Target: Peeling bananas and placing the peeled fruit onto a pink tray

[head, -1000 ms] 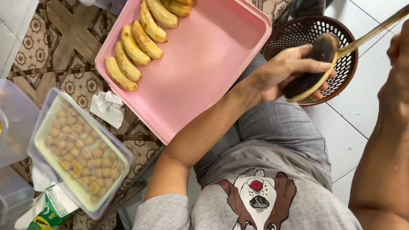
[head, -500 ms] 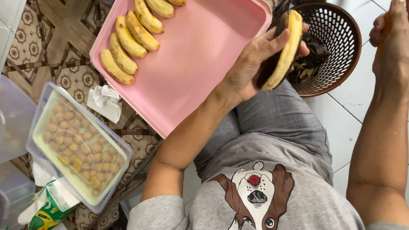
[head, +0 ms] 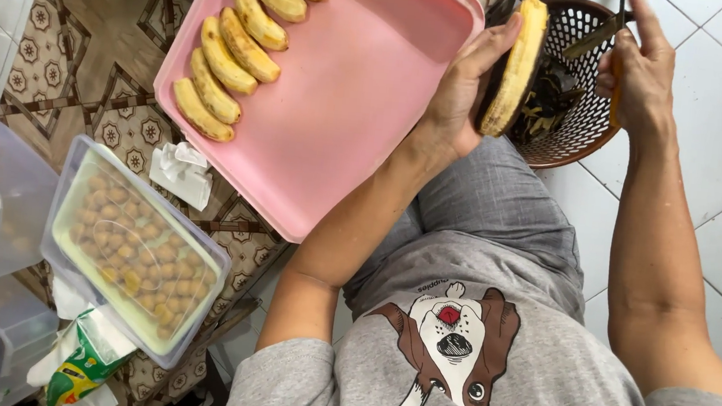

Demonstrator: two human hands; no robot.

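In the head view I see my left hand closed around a half-peeled banana. The fruit stands almost upright, its yellow flesh faces me, and a dark strip of peel is behind it against my palm. It is held between the pink tray and the brown basket, just above the basket's near rim.

My right hand is over the basket and grips a small knife; the fingers are closed narrowly around the handle, and the blade points toward the banana but is apart from it. Dark peels lie inside the basket.

On the far side of the tray a row of peeled bananas lies side by side, each touching the next one. Left of the tray, on the patterned table, there is a clear lidded container full of small round brown pieces, and a crumpled white tissue is between this container and the tray. A green packet lies near the bottom edge.
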